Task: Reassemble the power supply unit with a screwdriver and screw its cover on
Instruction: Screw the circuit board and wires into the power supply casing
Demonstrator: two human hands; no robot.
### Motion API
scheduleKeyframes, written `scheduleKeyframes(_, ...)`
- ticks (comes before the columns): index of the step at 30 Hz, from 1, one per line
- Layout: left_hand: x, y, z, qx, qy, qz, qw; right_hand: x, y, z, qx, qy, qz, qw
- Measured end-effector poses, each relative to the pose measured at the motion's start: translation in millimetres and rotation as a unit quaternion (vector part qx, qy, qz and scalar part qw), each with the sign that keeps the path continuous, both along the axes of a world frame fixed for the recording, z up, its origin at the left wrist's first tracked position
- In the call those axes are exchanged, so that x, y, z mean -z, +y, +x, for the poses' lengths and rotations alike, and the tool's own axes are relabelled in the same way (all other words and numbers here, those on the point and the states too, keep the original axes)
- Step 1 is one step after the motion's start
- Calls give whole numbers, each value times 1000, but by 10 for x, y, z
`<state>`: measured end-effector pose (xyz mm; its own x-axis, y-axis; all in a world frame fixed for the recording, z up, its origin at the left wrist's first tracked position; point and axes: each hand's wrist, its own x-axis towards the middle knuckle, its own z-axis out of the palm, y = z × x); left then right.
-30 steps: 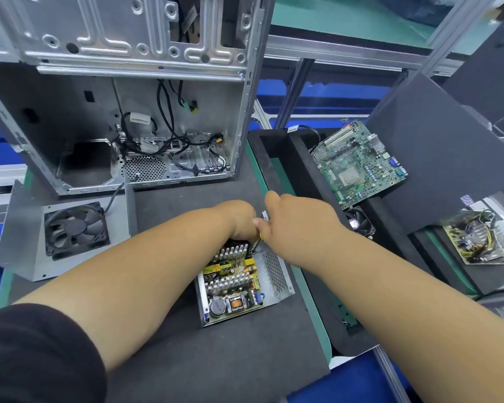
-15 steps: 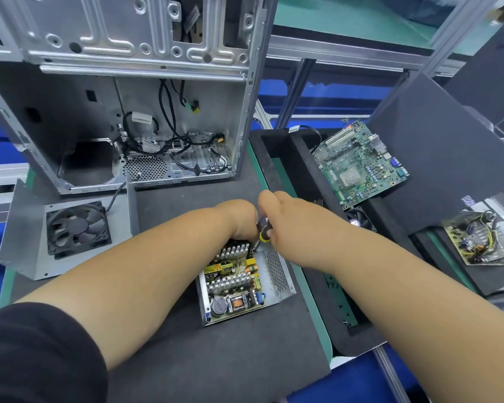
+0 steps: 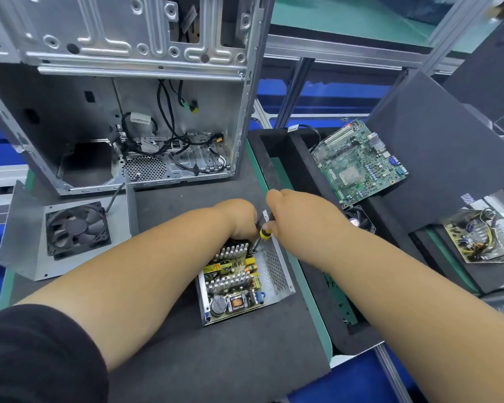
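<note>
While the right hand (image 3: 291,212) grips the screwdriver (image 3: 263,233), tip down inside the open power supply (image 3: 245,282), the left hand (image 3: 240,218) rests at its far edge (fingers hidden, grip unclear).

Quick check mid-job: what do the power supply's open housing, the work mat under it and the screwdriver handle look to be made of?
Power supply housing: bare sheet metal by its look, dull silver, with a perforated side wall. Work mat: dark grey, matte, likely foam or rubber. Screwdriver handle: yellow and black, probably plastic; mostly hidden by the right hand.
</note>
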<state>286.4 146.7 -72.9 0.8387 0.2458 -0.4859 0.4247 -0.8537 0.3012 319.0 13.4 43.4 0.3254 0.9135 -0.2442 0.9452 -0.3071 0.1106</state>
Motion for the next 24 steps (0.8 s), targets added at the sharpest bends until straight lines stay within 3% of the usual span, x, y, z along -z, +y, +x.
scheduleKeyframes(3,3,16,-2,-7,-1,-21,1000,58,21,-32,25,-87,-28,995)
scheduleKeyframes(5,8,20,-5,-2,8,-23,1000,83,1,-62,20,-93,-17,995)
scheduleKeyframes(9,3,3,-7,4,-15,-9,1000,38,-38,-51,-25,42,19,999)
scheduleKeyframes(11,18,-1,-6,8,-27,-6,1000,16,-14,-42,-44,65,9,997)
scheduleKeyframes(15,39,11,5,3,-12,4,1000,82,38,-26,-12,-80,-9,997)
scheduleKeyframes(17,42,22,10,-2,-13,-1,1000,100,40,-43,2,-111,-3,994)
scheduleKeyframes(19,56,31,8,-10,-18,-8,1000,102,22,-60,-3,-85,9,996)
scheduleKeyframes(22,75,33,1,-19,-28,-3,999,36,9,-61,-7,20,-4,1000)
scheduleKeyframes(24,86,40,3,-27,-32,4,999,-2,26,-40,-2,16,-20,1000)
